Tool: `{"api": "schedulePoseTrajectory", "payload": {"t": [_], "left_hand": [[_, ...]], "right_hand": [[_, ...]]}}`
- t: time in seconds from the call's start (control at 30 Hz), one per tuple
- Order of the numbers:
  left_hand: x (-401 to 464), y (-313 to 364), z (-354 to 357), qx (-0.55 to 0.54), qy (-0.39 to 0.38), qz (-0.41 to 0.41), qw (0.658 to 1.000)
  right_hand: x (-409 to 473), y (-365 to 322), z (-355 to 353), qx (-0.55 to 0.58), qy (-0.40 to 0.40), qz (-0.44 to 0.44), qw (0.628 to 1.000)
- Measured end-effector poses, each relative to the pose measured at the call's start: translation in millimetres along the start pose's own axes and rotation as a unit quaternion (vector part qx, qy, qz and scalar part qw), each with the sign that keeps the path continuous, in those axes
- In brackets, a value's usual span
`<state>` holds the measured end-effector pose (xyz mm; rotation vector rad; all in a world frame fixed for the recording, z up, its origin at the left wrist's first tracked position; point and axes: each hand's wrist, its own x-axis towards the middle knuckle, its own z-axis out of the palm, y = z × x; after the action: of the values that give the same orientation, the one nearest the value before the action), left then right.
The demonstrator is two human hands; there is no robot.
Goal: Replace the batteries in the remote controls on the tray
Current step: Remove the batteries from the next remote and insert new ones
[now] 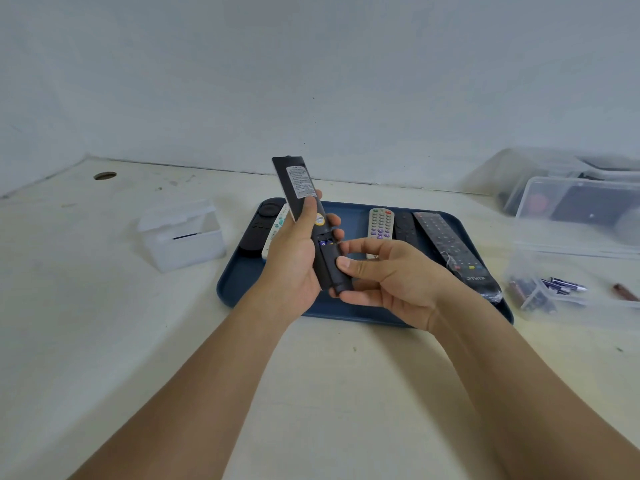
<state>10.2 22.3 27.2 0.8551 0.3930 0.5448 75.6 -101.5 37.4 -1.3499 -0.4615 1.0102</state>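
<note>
My left hand [294, 258] grips a long black remote [298, 183] back side up, above the blue tray [239, 289]. A white label shows on its upper back. My right hand [384, 275] pinches the black battery cover [334, 268] at the remote's lower end, thumb on top. The cover sits slid partway down, and a blue battery end [325, 243] shows in the gap above it. On the tray lie a black and a white remote [273, 226] at the left, and a grey remote [381, 223] and two black remotes [446, 244] at the right.
A small white lidded box [181, 233] stands left of the tray. Clear plastic bins [571, 202] are stacked at the right; a low clear container [540, 292] near them holds several batteries. One brown battery [625, 292] lies loose at the far right.
</note>
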Motion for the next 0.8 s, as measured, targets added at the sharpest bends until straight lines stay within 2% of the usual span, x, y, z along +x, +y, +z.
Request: {"api": "schedulePoseTrajectory", "payload": {"t": [0.27, 0.53, 0.67, 0.8], "left_hand": [[1.5, 3.7, -4.3, -0.015, 0.01, -0.061, 0.998], [0.7, -2.7, -4.1, 0.023, -0.029, -0.041, 0.998], [1.4, -6.2, -4.5, 0.038, -0.041, -0.038, 0.998], [1.9, -7.1, -7.0, -0.001, -0.044, -0.057, 0.997]], "right_hand": [[3.0, 2.3, 2.8, -0.064, 0.046, -0.035, 0.996], [1.6, 3.8, 0.5, -0.05, 0.028, 0.036, 0.998], [2.2, 5.2, -1.2, -0.029, 0.034, 0.041, 0.998], [4.3, 8.9, 0.3, -0.027, 0.042, 0.023, 0.999]]}}
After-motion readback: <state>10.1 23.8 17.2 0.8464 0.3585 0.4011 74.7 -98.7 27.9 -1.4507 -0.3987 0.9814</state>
